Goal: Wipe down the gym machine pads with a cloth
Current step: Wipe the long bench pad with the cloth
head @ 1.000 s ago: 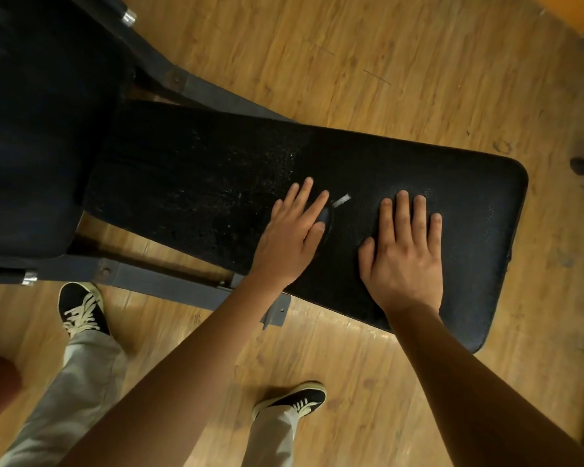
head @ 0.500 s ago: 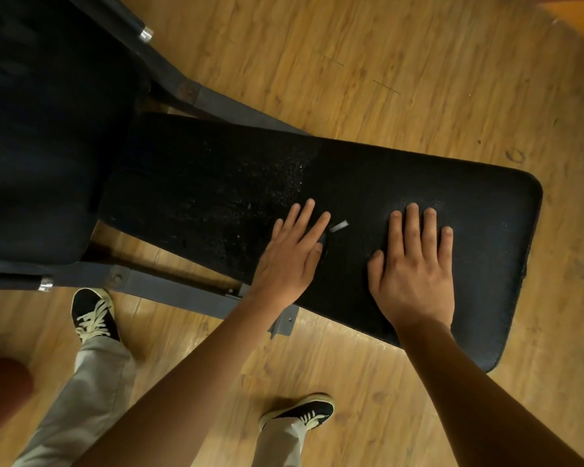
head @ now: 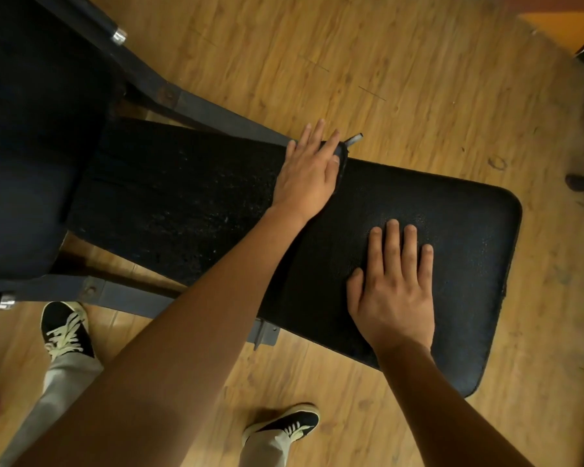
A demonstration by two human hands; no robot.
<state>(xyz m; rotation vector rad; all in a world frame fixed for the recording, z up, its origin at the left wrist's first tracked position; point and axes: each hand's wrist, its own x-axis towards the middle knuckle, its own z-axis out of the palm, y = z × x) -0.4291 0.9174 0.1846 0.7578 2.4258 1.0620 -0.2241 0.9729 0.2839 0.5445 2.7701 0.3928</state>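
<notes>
Far left: big dark back pad [head: 21,146], tilted, fills the top-left corner. Grey steel frame [head: 196,106] runs along both of its sides, with chrome caps on the tube ends.

Bottom left: black shoe with pale laces [head: 66,328] flat on the wood floor [head: 418,62], with a grey trouser leg [head: 58,379] above it.

Centre: long black seat pad [head: 469,230] runs left to right from under the back pad. Its left part shows light specks and its right part a fine, even grain. A metal bracket [head: 265,333] pokes out under the near edge.

Left hand [head: 309,170] is at the pad's far edge, palm down with the fingers straight, not clenched. It presses flat on the cloth [head: 342,160]. The cloth is dark and mostly hidden under the hand, so only its right edge shows, just beside the thumb. A small grey tag [head: 354,139] sticks out past the pad edge over the floor.

Right hand [head: 395,288] is nearer the camera on the pad's right half, well apart from the cloth. Its palm is flat and the fingers are straight and slightly spread, holding nothing and resting on the pad.

Bottom centre: a second black shoe [head: 287,426] stands on the floor, near the pad's front edge.
</notes>
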